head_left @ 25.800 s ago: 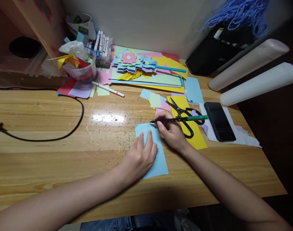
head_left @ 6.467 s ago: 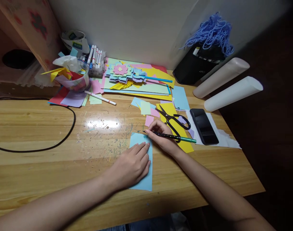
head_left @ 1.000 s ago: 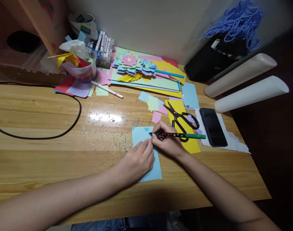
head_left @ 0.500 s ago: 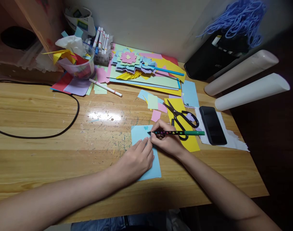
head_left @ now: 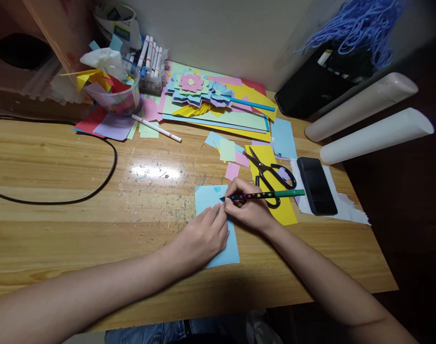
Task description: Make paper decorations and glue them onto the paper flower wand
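Both your hands are at the blue paper [head_left: 223,255], which lies flat on the wooden surface [head_left: 96,229] in front of you, its long side running away from you and its far end leaning slightly left. Your left hand [head_left: 205,231] rests palm down on it, fingers open and stretched out. Your right hand [head_left: 249,210] has its fingers closed on the pen [head_left: 264,195], close to the tip. That pen lies nearly crosswise, its dark tip pointing left over the paper, near a small blue-green drawing [head_left: 218,189], its green end pointing right toward the phone [head_left: 317,185]; whether the tip touches, you cannot tell. Scissors [head_left: 261,166] lie on yellow paper [head_left: 285,208] beside your right hand, blades pointing away and left.
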`<action>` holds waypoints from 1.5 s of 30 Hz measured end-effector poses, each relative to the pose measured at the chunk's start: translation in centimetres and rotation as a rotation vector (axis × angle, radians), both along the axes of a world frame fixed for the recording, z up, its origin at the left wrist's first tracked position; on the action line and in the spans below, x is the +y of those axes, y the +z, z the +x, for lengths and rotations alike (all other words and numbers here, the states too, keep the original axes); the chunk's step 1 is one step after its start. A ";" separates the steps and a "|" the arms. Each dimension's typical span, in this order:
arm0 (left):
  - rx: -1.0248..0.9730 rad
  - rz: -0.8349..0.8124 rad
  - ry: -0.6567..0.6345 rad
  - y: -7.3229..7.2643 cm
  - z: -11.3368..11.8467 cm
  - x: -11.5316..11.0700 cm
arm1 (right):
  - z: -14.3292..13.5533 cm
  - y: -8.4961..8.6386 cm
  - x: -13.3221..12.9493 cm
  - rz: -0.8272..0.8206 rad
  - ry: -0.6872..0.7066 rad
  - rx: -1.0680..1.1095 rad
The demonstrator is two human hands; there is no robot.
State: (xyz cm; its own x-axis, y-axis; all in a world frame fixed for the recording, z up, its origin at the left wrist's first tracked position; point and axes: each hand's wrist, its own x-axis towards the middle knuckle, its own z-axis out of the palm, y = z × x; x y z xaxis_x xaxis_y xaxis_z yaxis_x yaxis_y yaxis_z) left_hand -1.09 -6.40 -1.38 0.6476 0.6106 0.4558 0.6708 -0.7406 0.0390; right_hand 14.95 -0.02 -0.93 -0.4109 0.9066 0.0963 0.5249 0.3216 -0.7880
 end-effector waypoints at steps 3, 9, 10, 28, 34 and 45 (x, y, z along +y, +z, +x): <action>0.000 -0.003 0.004 0.0 0.0 0.0 | 0.0 0.0 0.0 -0.025 0.002 0.017; 0.019 -0.005 0.008 0.0 -0.1 -0.1 | 0.0 0.1 0.0 -0.057 -0.014 0.028; 0.018 -0.004 0.011 0.0 -0.1 -0.1 | 0.0 0.1 0.0 -0.057 -0.015 0.030; 0.042 -0.052 0.011 0.0 -0.1 -0.1 | 0.0 -0.2 0.4 -0.107 -0.192 0.178; 0.031 -0.028 0.025 0.0 -0.1 -0.1 | 0.0 -0.2 0.1 -0.040 -0.131 0.074; 0.041 -0.027 0.021 -0.2 -0.1 -0.2 | -0.1 0.0 0.2 -0.029 -0.132 0.071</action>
